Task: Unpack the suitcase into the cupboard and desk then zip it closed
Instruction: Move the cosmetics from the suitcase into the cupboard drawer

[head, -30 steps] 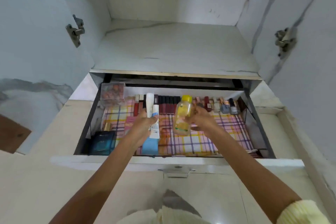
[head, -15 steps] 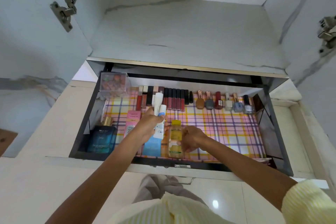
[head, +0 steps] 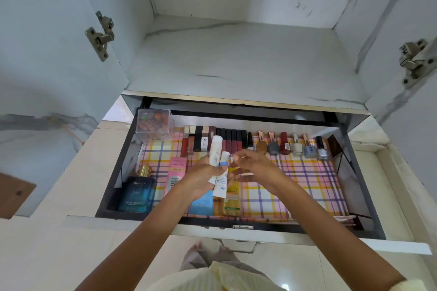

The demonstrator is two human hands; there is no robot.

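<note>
The left hand (head: 201, 179) grips two white tubes (head: 215, 151) over the middle of the open drawer (head: 364, 186). One is tall and plain, the other shorter with a blue band and small print. The right hand (head: 255, 170) hovers just beside them, fingers loosely curled and holding nothing. Below, a clear yellow bottle (head: 233, 198) lies on the plaid liner (head: 295, 186) at the front edge. Lipsticks (head: 227, 140) and nail polishes (head: 295, 147) line the back edge, and a blue perfume (head: 137, 194) stands in the front left corner.
</note>
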